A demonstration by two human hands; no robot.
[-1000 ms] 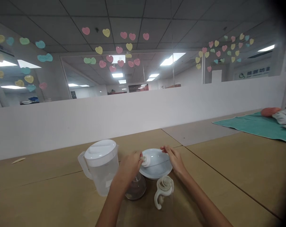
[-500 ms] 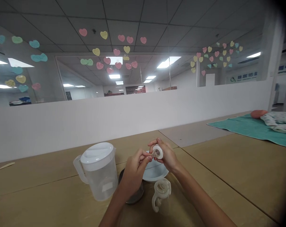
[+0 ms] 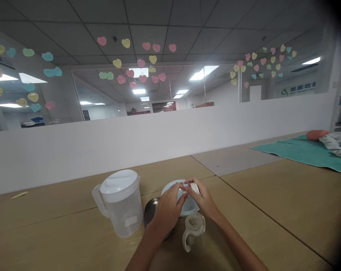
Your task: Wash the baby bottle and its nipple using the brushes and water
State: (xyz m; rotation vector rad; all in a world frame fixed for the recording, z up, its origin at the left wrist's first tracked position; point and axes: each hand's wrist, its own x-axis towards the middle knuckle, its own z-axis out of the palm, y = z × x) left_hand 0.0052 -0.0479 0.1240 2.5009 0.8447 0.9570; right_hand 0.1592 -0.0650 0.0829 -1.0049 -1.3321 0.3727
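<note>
Above the pale blue bowl [image 3: 191, 210], both hands work on a baby bottle nipple in its white collar ring [image 3: 195, 188]. My right hand [image 3: 203, 200] is closed around the ring. The fingertips of my left hand [image 3: 168, 206] pinch at the nipple end, which they mostly hide. Just below my hands, an uncapped baby bottle with a curved handle [image 3: 193, 229] stands upright on the table. Beside my left hand is a dark metal bowl [image 3: 149, 213], partly covered by that hand.
A clear pitcher with a white lid [image 3: 122, 210] stands to the left. A thin flat stick [image 3: 19, 195] lies at far left. On the right, a green towel [image 3: 297, 152] carries folded cloth and a reddish item [image 3: 316, 135]. A white low wall [image 3: 148, 139] borders the table's far side.
Both hands have lowered slightly towards the pale blue bowl and drawn closer together. The nipple, visible before, is now mostly covered by fingers. More of the metal bowl shows.
</note>
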